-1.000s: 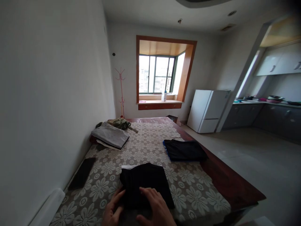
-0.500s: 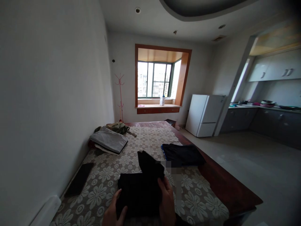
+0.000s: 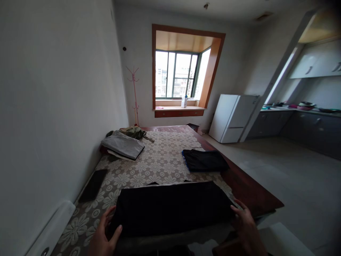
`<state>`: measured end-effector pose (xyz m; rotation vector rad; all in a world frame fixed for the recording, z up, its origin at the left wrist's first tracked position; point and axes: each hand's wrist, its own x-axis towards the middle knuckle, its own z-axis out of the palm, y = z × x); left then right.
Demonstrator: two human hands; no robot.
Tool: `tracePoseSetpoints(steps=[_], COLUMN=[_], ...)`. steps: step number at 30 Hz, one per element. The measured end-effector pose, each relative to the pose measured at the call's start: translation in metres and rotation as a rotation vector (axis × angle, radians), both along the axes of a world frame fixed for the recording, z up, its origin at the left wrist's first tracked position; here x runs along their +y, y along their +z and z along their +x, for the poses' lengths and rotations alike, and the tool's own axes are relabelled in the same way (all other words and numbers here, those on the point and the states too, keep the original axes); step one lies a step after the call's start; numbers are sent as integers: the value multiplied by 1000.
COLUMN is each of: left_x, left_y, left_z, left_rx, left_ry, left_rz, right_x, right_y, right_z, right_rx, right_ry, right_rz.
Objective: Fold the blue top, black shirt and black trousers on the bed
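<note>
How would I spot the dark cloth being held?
Start at the bed with its floral cover. At its near edge, the dark cloth is spread wide between the left hand and right hand. The other dark garment lies folded, untouched.

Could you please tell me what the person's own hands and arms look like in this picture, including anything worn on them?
Both are bare. The left hand and the right hand show no glove, ring or watch that can be made out. No sleeve or cuff appears at either wrist before the picture's lower edge cuts them off. The light is dim, so fine marks cannot be told.
</note>
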<state>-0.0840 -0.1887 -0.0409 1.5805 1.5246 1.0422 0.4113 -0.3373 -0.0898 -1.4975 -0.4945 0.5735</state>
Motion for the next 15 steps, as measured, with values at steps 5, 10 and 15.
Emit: tracePoseSetpoints(steps=[5, 10, 15], left_x=[15, 54, 79], left_y=[-5, 4, 8], left_z=[-5, 7, 19], left_rx=[212, 342, 314], left_ry=[-84, -119, -143], left_rz=[-47, -10, 29], right_x=[11, 49, 71], right_y=[17, 35, 37], right_z=[21, 39, 46], right_rx=[-168, -387, -478], right_ry=[85, 288, 352], right_rz=[-217, -371, -312])
